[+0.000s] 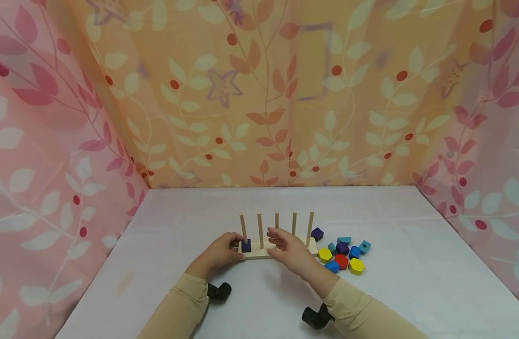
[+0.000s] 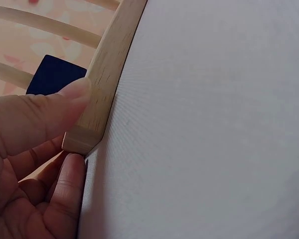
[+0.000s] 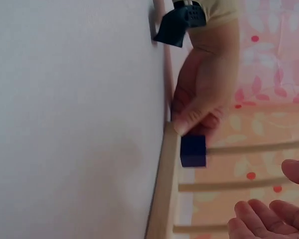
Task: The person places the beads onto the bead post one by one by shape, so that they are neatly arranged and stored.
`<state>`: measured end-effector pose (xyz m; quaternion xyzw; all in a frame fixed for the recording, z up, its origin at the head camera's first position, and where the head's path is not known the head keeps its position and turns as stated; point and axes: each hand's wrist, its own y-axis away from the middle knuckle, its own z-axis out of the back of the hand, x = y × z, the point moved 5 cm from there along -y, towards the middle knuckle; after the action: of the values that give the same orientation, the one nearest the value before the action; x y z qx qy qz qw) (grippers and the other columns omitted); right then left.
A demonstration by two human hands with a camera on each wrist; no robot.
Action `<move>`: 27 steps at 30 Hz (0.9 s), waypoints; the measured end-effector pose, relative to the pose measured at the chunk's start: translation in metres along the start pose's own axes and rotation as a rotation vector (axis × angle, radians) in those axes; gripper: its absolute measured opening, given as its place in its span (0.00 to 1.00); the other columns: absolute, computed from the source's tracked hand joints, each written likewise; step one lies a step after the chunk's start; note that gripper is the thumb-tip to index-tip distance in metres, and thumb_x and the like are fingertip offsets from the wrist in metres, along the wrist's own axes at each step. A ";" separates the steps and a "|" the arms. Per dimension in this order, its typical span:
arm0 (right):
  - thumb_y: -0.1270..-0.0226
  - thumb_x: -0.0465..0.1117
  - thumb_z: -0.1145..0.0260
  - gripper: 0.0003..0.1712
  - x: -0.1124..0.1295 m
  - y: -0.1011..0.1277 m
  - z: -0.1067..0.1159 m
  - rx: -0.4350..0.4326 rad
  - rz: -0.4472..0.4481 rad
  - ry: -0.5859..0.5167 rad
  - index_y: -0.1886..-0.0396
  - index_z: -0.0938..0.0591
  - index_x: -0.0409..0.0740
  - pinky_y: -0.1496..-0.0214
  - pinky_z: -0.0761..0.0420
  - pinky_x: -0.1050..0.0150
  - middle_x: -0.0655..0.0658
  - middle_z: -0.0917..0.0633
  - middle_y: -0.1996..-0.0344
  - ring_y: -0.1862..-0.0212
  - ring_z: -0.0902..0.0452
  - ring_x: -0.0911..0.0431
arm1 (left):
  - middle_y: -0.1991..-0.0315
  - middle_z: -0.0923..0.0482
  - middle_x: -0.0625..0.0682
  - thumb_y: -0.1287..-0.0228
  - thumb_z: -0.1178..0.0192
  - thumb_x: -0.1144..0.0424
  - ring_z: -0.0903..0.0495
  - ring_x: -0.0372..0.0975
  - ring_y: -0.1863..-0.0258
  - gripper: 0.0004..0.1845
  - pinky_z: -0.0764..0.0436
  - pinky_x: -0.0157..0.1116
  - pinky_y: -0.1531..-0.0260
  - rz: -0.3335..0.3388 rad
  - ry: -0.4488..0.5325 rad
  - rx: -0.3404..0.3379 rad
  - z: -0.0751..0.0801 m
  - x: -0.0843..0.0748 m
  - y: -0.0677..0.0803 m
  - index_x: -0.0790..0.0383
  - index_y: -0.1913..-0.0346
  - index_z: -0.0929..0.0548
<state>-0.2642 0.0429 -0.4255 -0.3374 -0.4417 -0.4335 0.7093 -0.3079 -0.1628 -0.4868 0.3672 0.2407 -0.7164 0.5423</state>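
A wooden peg base [image 1: 259, 254] with five upright pegs stands on the white table. A dark blue block [image 1: 246, 245] sits at the foot of the leftmost peg. My left hand [image 1: 231, 245] pinches the base's left end; in the left wrist view the thumb [image 2: 65, 97] presses on the base [image 2: 109, 69] beside the blue block [image 2: 54, 74]. My right hand [image 1: 280, 238] hovers by the middle pegs with relaxed fingers, holding nothing. The right wrist view shows the left hand [image 3: 202, 99], the block [image 3: 193, 151], the base [image 3: 164, 189] and my right fingertips [image 3: 269, 219].
Several loose coloured blocks [image 1: 344, 256] lie just right of the base: yellow, red, blue, teal and purple. A dark purple block [image 1: 317, 233] rests by the rightmost peg. Patterned curtains [image 1: 259, 94] close in the table on three sides.
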 end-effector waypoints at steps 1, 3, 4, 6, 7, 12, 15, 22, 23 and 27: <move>0.39 0.37 0.36 0.28 0.000 0.002 0.005 -0.008 -0.008 0.001 0.38 0.31 0.41 0.41 0.31 0.52 0.39 0.25 0.44 0.43 0.29 0.47 | 0.55 0.27 0.54 0.55 0.29 0.65 0.27 0.43 0.54 0.25 0.25 0.40 0.52 -0.002 0.006 0.003 0.000 0.000 0.000 0.64 0.52 0.25; 0.40 0.37 0.36 0.26 -0.001 0.005 0.016 -0.022 -0.026 0.005 0.41 0.28 0.42 0.43 0.29 0.54 0.40 0.22 0.47 0.45 0.27 0.47 | 0.55 0.27 0.55 0.55 0.29 0.66 0.27 0.43 0.54 0.25 0.24 0.39 0.52 -0.004 0.018 0.009 -0.001 0.000 -0.001 0.65 0.51 0.25; 0.40 0.38 0.36 0.24 -0.002 0.007 0.022 -0.025 -0.034 0.012 0.42 0.27 0.42 0.44 0.28 0.55 0.41 0.21 0.49 0.46 0.26 0.48 | 0.55 0.28 0.55 0.55 0.29 0.66 0.27 0.43 0.53 0.26 0.24 0.38 0.52 -0.003 0.028 0.012 -0.001 0.000 -0.001 0.66 0.51 0.25; 0.40 0.37 0.36 0.21 -0.004 0.009 0.033 -0.025 -0.043 0.024 0.45 0.24 0.41 0.47 0.25 0.58 0.41 0.20 0.51 0.49 0.24 0.48 | 0.55 0.28 0.55 0.55 0.29 0.67 0.27 0.43 0.53 0.26 0.24 0.38 0.52 0.004 0.035 0.011 -0.001 0.000 -0.001 0.66 0.51 0.25; 0.40 0.37 0.36 0.20 -0.005 0.011 0.039 -0.026 -0.047 0.028 0.47 0.23 0.41 0.49 0.23 0.59 0.41 0.20 0.52 0.50 0.23 0.49 | 0.55 0.28 0.55 0.55 0.29 0.67 0.27 0.43 0.53 0.25 0.24 0.37 0.52 0.004 0.032 0.009 -0.001 0.000 -0.001 0.66 0.51 0.25; 0.40 0.35 0.37 0.15 -0.014 0.018 0.069 -0.049 -0.064 0.045 0.52 0.21 0.39 0.55 0.21 0.65 0.38 0.19 0.54 0.54 0.22 0.50 | 0.55 0.28 0.54 0.55 0.29 0.67 0.26 0.43 0.54 0.25 0.24 0.38 0.52 0.006 0.015 0.004 0.000 0.000 0.000 0.65 0.51 0.25; 0.39 0.33 0.38 0.14 -0.021 0.022 0.088 -0.078 -0.094 0.060 0.53 0.21 0.38 0.54 0.21 0.65 0.37 0.19 0.54 0.54 0.22 0.48 | 0.55 0.28 0.53 0.55 0.29 0.66 0.26 0.42 0.54 0.25 0.24 0.39 0.52 0.006 0.009 0.003 0.000 -0.002 0.000 0.65 0.51 0.25; 0.36 0.35 0.40 0.15 -0.044 0.030 0.126 -0.137 -0.187 0.177 0.50 0.24 0.37 0.51 0.22 0.58 0.37 0.20 0.53 0.52 0.24 0.46 | 0.55 0.28 0.53 0.55 0.29 0.66 0.26 0.42 0.54 0.25 0.24 0.38 0.52 0.003 0.012 0.007 -0.001 -0.001 0.000 0.65 0.52 0.25; 0.36 0.35 0.40 0.15 -0.047 0.031 0.130 -0.143 -0.191 0.198 0.50 0.24 0.37 0.51 0.22 0.58 0.37 0.20 0.53 0.52 0.24 0.46 | 0.55 0.28 0.53 0.55 0.29 0.66 0.26 0.42 0.54 0.25 0.24 0.38 0.52 0.002 0.010 0.007 -0.001 -0.001 0.000 0.65 0.52 0.25; 0.37 0.35 0.40 0.15 -0.059 0.035 0.142 -0.155 -0.214 0.252 0.50 0.24 0.37 0.52 0.22 0.56 0.37 0.20 0.53 0.53 0.23 0.47 | 0.55 0.28 0.53 0.55 0.29 0.65 0.26 0.42 0.54 0.25 0.24 0.38 0.53 -0.012 0.008 0.010 -0.001 0.000 0.000 0.65 0.52 0.25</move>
<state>-0.2932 0.1983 -0.4290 -0.2850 -0.3480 -0.5780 0.6808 -0.3080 -0.1620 -0.4874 0.3711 0.2414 -0.7194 0.5352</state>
